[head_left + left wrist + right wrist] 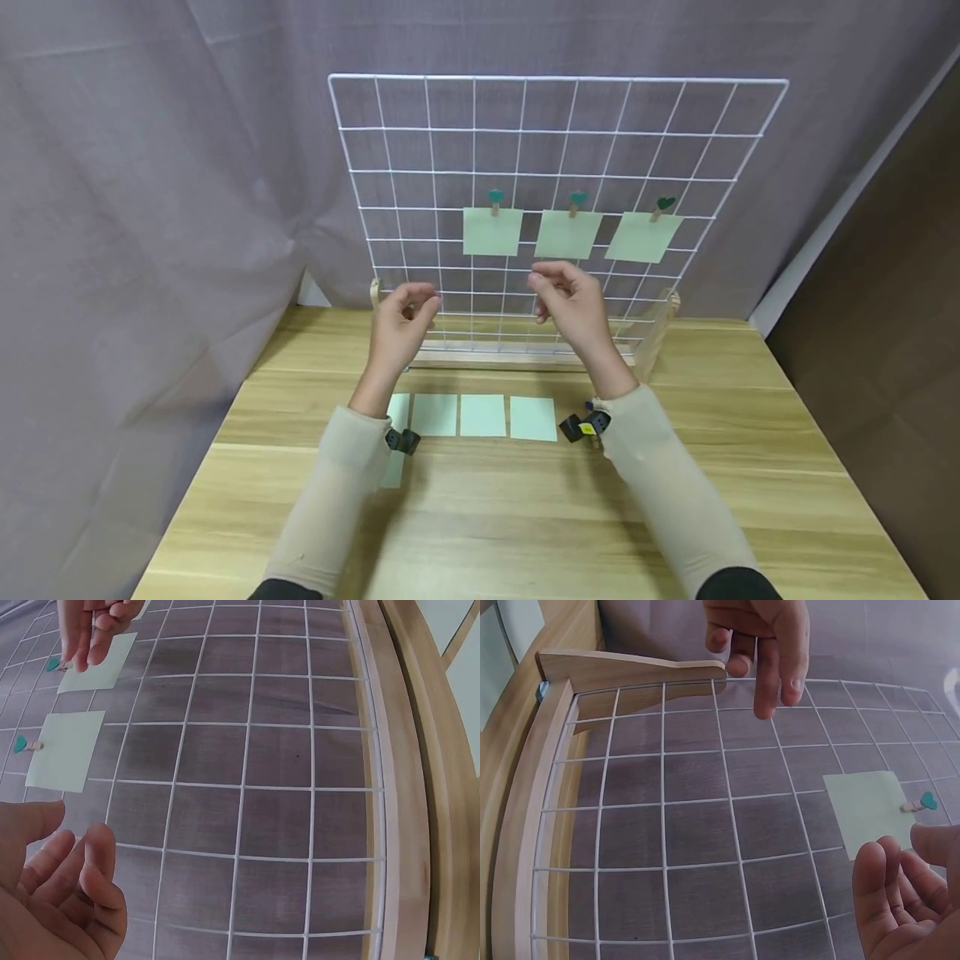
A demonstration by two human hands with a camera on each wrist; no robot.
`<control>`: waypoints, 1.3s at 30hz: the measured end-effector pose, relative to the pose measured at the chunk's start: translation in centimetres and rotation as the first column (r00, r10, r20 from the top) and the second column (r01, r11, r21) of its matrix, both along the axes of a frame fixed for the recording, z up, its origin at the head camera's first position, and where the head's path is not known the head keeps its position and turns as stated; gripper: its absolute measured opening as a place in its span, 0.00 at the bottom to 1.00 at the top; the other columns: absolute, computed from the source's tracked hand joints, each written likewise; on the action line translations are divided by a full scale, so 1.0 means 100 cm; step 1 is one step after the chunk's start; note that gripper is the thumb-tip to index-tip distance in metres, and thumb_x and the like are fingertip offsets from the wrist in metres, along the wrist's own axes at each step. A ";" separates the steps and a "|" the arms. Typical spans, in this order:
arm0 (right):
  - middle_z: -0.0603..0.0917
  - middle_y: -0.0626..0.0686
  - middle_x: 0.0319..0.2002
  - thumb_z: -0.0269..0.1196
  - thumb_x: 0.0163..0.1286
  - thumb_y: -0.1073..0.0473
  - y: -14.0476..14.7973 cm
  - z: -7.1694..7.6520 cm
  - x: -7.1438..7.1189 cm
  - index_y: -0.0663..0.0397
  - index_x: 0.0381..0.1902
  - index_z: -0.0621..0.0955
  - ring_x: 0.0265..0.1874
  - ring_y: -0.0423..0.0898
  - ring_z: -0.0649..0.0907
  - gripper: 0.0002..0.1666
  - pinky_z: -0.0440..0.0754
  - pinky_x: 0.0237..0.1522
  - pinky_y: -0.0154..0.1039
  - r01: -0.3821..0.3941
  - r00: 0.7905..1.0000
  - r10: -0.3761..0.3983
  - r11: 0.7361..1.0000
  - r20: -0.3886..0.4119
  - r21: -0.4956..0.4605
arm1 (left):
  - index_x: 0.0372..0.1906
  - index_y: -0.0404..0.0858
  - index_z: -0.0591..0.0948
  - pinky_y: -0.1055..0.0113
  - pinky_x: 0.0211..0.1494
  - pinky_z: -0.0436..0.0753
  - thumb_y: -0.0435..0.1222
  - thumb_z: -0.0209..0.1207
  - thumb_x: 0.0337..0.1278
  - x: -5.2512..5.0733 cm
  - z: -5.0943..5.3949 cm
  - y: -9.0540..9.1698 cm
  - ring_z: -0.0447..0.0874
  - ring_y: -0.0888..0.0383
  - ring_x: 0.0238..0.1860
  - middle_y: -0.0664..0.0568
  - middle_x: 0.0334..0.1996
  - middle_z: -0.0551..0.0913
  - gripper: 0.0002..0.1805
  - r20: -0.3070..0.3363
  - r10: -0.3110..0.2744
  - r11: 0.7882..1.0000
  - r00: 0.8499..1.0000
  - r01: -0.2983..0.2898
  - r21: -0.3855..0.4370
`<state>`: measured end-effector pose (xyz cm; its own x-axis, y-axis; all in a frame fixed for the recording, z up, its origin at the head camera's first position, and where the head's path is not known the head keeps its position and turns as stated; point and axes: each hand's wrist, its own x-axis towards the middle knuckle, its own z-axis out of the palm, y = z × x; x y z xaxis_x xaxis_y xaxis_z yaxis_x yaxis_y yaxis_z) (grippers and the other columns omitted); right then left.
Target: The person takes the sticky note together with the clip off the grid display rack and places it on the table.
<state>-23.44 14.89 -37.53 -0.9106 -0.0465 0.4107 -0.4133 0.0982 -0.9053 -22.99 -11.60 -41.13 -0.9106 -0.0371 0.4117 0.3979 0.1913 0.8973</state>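
A white wire grid point(495, 130) stands upright in a wooden base. Three pale green paper notes hang on it in a row: a left note point(491, 237), a middle note point(567, 240) and a right note point(637, 242). Each is held by a small wooden clothespin with a green heart, such as the middle clothespin point(576, 202). My left hand point(400, 321) hovers before the grid's lower left, fingers loosely bent, holding nothing. Just below the middle note floats my right hand point(573, 304); its thumb and fingers are apart in the right wrist view, with nothing between them.
Several more green notes lie on the wooden table, including a rightmost note point(533, 418); my left forearm partly covers those at the left. The grid's wooden base point(487, 360) stands near the table's back edge. A grey curtain point(187, 208) hangs behind.
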 end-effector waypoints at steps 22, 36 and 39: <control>0.85 0.71 0.45 0.64 0.78 0.64 -0.022 0.027 -0.006 0.74 0.59 0.81 0.20 0.39 0.81 0.18 0.85 0.25 0.31 -0.033 0.999 0.033 0.999 -0.031 -0.016 | 0.53 0.24 0.83 0.68 0.35 0.86 0.26 0.63 0.71 -0.014 0.015 0.012 0.84 0.50 0.30 0.32 0.49 0.87 0.11 -0.048 -0.044 0.992 0.998 0.049 0.117; 0.86 0.60 0.40 0.64 0.77 0.62 -0.031 0.048 -0.013 0.70 0.59 0.82 0.20 0.40 0.81 0.18 0.85 0.26 0.32 -0.006 1.000 0.006 1.000 -0.008 -0.031 | 0.54 0.25 0.82 0.71 0.34 0.85 0.28 0.64 0.71 -0.022 0.034 0.019 0.84 0.51 0.29 0.35 0.50 0.88 0.13 -0.043 -0.026 0.998 0.999 0.028 0.049; 0.86 0.55 0.37 0.64 0.77 0.63 -0.033 0.053 -0.015 0.70 0.58 0.82 0.19 0.40 0.80 0.18 0.85 0.24 0.32 -0.002 1.000 0.001 0.999 -0.017 -0.037 | 0.55 0.25 0.82 0.72 0.34 0.85 0.27 0.63 0.71 -0.022 0.037 0.021 0.85 0.46 0.31 0.33 0.50 0.87 0.13 -0.046 -0.036 0.998 0.998 0.038 0.057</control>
<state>-24.92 11.56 -32.19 -0.9033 -0.0325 0.4277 -0.4289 0.0638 -0.9011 -25.18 -9.53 -37.47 -0.8924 -0.0285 0.4503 0.4438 0.1239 0.8875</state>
